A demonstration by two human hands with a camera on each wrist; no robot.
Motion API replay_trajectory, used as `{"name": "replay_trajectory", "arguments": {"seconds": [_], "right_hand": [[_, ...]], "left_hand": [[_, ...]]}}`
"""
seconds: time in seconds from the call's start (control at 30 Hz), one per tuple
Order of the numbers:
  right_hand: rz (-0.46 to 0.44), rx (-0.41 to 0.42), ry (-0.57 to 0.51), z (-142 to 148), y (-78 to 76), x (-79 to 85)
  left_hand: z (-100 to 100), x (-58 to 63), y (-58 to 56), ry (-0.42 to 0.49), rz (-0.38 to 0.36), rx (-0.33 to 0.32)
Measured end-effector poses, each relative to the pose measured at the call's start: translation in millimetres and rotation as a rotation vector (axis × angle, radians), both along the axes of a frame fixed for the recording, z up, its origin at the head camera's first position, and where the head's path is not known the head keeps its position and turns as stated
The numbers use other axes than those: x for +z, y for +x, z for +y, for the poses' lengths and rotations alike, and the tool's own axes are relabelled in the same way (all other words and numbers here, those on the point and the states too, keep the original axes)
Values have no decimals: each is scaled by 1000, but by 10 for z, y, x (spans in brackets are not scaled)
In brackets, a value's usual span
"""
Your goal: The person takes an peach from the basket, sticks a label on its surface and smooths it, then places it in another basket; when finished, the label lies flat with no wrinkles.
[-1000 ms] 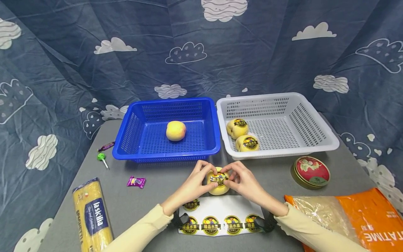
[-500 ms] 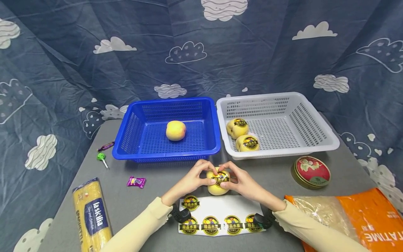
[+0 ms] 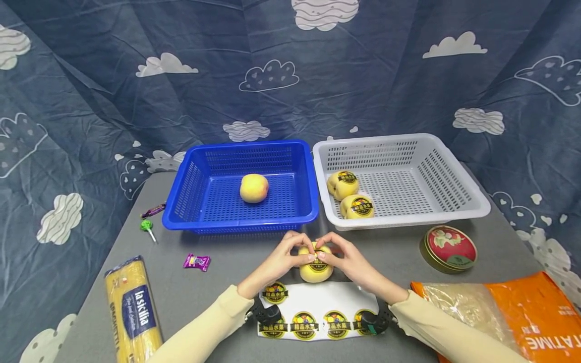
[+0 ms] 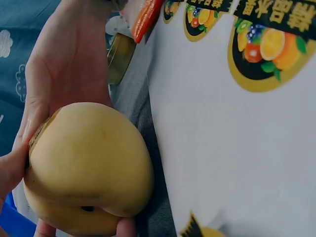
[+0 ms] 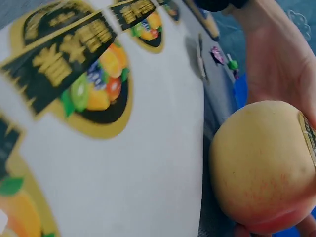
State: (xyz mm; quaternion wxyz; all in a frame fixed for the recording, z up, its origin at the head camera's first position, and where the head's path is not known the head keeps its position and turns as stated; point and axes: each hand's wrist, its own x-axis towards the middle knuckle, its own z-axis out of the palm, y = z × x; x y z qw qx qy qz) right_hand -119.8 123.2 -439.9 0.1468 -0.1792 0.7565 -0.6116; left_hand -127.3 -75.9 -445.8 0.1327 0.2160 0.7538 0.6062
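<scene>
A yellow peach with a black-and-gold fruit sticker on it is held between both hands, just beyond a white sticker sheet. From the left side my left hand grips the peach, its thumb on the sticker and its fingers curled over the far side. My right hand grips it likewise from the right, with the two thumb tips close together. In the left wrist view the peach shows its stem hollow; the right wrist view shows its reddish side. The thumbs hide part of the sticker.
Behind stand a blue basket with one peach and a white basket with two stickered peaches. Spaghetti, a purple candy and a lollipop lie left; a round tin and orange bag lie right.
The thumbs have slid inward and now meet near the top of the sticker, after resting on its two sides. The peach has stayed in about the same place.
</scene>
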Motion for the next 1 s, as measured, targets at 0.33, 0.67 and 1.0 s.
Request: {"name": "replay_trajectory", "arguments": {"seconds": [0.33, 0.67, 1.0], "right_hand": [[-111, 37, -103, 82, -48, -47], [-47, 95, -95, 133, -93, -75], [96, 160, -61, 123, -46, -93]], "left_hand": [[-30, 23, 19, 23, -29, -24], [-38, -71, -43, 9, -113, -22], [-23, -55, 23, -155, 139, 4]]}}
